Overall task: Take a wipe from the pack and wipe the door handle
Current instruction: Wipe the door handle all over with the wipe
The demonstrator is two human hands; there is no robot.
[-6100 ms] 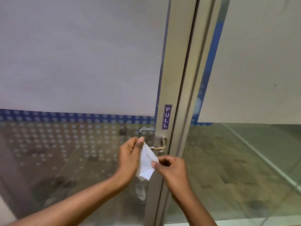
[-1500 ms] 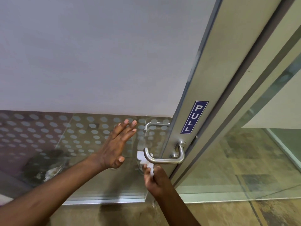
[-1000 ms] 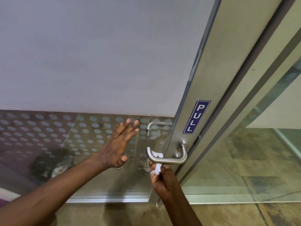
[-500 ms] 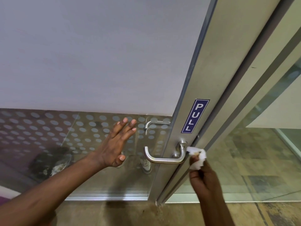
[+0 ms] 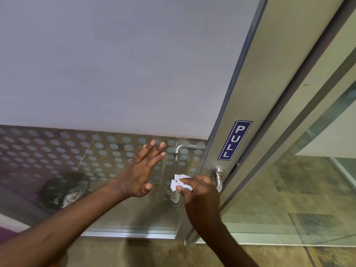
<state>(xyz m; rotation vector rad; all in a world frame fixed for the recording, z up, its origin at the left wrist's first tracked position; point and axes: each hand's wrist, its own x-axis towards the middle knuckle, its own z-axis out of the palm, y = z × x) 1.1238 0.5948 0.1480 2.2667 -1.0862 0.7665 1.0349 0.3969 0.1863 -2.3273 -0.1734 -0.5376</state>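
A steel lever door handle (image 5: 218, 181) sticks out of the grey metal door stile below a blue PULL sticker (image 5: 235, 140). My right hand (image 5: 200, 191) is wrapped over the handle's bar with a crumpled white wipe (image 5: 179, 182) pressed against it; most of the bar is hidden under hand and wipe. My left hand (image 5: 143, 170) lies flat with spread fingers against the glass door panel (image 5: 96, 155), left of the handle. No wipe pack is in view.
A second handle (image 5: 185, 148) shows through the glass on the door's far side. The upper door is frosted white, the lower part dotted glass. A fixed glass panel (image 5: 289, 189) and its frame stand to the right. Tiled floor lies below.
My right hand has carried the wipe from the handle's right end by the stile back leftward along the bar and now covers it. My left hand stays flat on the glass.
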